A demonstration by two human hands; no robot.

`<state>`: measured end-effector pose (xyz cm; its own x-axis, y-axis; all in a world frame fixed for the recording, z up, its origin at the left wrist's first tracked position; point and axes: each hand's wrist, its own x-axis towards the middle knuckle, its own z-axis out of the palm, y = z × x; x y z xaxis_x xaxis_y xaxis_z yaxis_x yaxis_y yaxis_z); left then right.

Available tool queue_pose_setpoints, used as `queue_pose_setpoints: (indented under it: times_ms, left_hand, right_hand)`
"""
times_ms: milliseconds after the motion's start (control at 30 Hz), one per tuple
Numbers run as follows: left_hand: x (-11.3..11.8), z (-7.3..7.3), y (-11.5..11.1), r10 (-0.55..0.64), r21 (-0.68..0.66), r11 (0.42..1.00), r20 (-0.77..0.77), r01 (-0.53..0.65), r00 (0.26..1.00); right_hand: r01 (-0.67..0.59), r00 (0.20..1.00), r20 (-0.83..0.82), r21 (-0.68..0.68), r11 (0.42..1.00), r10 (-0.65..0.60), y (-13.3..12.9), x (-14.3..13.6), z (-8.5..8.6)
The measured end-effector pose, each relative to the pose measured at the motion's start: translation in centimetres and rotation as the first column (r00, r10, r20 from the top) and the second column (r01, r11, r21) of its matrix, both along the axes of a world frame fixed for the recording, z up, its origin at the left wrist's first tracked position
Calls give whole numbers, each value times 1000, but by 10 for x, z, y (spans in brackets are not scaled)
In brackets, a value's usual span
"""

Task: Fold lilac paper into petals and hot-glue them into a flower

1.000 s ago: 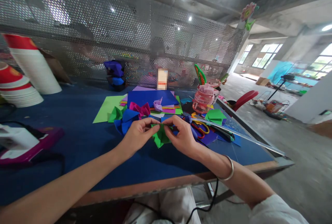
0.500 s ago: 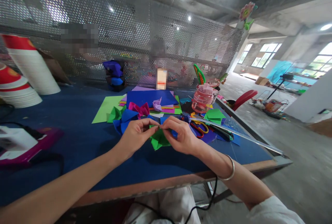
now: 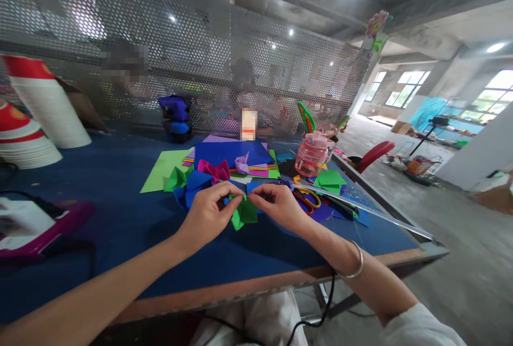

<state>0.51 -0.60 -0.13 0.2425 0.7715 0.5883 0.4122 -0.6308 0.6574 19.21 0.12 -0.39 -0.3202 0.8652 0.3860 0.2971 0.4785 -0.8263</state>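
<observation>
Thumb and forefinger of my left hand (image 3: 209, 210) pinch the top edge of a green folded paper piece (image 3: 245, 214), which hangs over the blue table. Close to its right, my right hand (image 3: 281, 208) also has thumb and forefinger pressed together. A narrow gap parts the two hands' fingertips, and I cannot make out what the right one holds. Behind my left hand lie a blue folded paper (image 3: 191, 188), a second green one (image 3: 175, 179) and a magenta one (image 3: 216, 171). A small lilac folded paper (image 3: 242, 163) rests on the paper stack (image 3: 230, 152).
Scissors (image 3: 315, 199) and a clear rod (image 3: 372, 207) lie right, beside a pink jar (image 3: 311, 158). Paper cups (image 3: 52, 105) and a purple-and-white device (image 3: 32, 226) stand left. A perforated metal screen (image 3: 192, 47) rises behind, with people beyond it.
My right fingertips have drawn slightly right, away from the left ones, which stay on the green paper. The two hands' tips met before. The view has shifted slightly.
</observation>
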Motion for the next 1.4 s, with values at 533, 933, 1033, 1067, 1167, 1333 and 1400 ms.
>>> queue_pose_setpoints:
  times_ms: [533, 933, 1033, 1067, 1167, 1333, 1400]
  left_hand:
    - [6, -6, -1, -17, -126, 992, 2, 17, 1000]
    - [8, -6, -4, 47, 37, 998, -70, -45, 996]
    - [10, -9, -6, 53, 45, 998, -47, -51, 998]
    - [11, -9, -6, 47, 34, 998, -34, -46, 998]
    - [13, -10, -10, 4, -30, 1000, 4, -4, 1000]
    - [17, -10, -19, -68, -108, 991, 81, 77, 994]
    - [17, -10, -23, -86, -117, 988, 101, 98, 991]
  right_hand:
    - [11, 890, 352, 620, 784, -290, -7, -5, -12]
    - [59, 937, 258, 548, 834, -235, -7, -9, -17]
    - [83, 923, 267, 567, 819, -278, -8, -10, -18]
    - [90, 915, 275, 573, 815, -294, -8, -11, -18]
    - [107, 894, 297, 586, 803, -335, -8, -11, -19]
    - [131, 862, 321, 606, 785, -392, -7, -11, -22]
    - [139, 840, 334, 631, 764, -428, -9, -11, -22]
